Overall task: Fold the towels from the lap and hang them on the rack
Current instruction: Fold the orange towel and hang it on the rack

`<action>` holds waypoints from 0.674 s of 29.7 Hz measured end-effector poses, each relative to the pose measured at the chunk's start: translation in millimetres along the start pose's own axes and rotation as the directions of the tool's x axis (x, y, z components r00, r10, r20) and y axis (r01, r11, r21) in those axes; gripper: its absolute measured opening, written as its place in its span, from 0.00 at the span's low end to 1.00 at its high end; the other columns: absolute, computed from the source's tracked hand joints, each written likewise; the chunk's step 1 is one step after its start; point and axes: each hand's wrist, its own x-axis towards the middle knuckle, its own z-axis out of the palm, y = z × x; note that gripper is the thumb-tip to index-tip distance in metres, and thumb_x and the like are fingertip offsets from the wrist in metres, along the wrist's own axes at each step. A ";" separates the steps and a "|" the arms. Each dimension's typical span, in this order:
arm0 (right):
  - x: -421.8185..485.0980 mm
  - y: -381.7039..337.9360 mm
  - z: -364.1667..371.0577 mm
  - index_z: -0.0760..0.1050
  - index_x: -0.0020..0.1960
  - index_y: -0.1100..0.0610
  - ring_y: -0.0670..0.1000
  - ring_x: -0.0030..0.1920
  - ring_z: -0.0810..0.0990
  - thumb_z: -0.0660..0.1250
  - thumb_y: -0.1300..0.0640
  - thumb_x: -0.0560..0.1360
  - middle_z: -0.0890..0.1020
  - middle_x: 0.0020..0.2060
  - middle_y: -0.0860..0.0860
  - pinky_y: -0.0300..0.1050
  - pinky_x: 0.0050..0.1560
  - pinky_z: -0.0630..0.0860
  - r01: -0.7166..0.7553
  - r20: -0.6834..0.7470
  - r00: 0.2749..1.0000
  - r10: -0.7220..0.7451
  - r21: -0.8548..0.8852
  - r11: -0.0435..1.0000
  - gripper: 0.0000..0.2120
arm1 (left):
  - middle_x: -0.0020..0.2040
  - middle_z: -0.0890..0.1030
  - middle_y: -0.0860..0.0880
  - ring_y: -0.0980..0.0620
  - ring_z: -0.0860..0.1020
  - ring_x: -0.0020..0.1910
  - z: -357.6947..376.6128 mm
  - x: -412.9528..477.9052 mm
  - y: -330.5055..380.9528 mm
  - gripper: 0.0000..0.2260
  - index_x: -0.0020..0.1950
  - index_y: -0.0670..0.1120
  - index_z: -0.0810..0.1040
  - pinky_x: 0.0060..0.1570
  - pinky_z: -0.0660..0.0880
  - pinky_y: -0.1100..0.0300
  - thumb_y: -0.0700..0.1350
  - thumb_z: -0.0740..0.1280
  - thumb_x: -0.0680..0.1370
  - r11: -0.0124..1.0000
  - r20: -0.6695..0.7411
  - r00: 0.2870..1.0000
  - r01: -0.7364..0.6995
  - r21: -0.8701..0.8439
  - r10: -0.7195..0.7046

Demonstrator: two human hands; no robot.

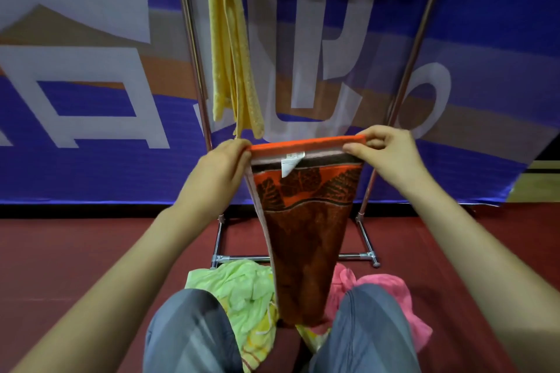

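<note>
Knees (194, 330) flank towel (306, 236); left hand (222, 160), right hand (388, 151) pinch.

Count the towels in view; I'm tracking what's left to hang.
4: yellow towel on the rack; orange leaf-patterned towel pinched by left hand and right hand; light green towel and pink towel at the knees. Others may be hidden.
</note>
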 end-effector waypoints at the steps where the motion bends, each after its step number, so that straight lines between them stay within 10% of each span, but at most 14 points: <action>1: -1.0 0.9 0.3 0.75 0.35 0.54 0.35 0.27 0.77 0.73 0.63 0.66 0.79 0.27 0.46 0.28 0.34 0.73 -0.011 0.003 1.000 0.011 -0.005 1.000 0.08 | 0.54 0.78 0.41 0.42 0.75 0.54 0.3 -0.3 0.9 0.12 0.58 0.40 0.73 0.49 0.67 0.56 0.43 0.56 0.80 1.000 0.000 1.000 0.016 -0.013 -0.016; 11: -14.7 6.3 13.0 0.71 0.32 0.56 0.39 0.23 0.74 0.69 0.63 0.69 0.76 0.23 0.47 0.32 0.21 0.70 -0.152 -0.029 0.987 0.155 0.075 0.985 0.10 | 0.43 0.79 0.46 0.44 0.80 0.43 7.2 -1.3 5.3 0.10 0.54 0.42 0.76 0.48 0.77 0.45 0.42 0.58 0.79 0.959 0.026 0.988 0.157 -0.237 -0.155; 20: -46.0 11.2 40.1 0.69 0.32 0.56 0.48 0.29 0.72 0.69 0.65 0.69 0.73 0.26 0.53 0.46 0.33 0.72 -0.265 0.058 0.964 0.259 0.130 0.955 0.11 | 0.46 0.82 0.44 0.47 0.77 0.45 41.0 -22.3 21.6 0.10 0.53 0.42 0.78 0.46 0.71 0.56 0.42 0.59 0.78 0.929 0.010 0.967 0.245 -0.278 -0.253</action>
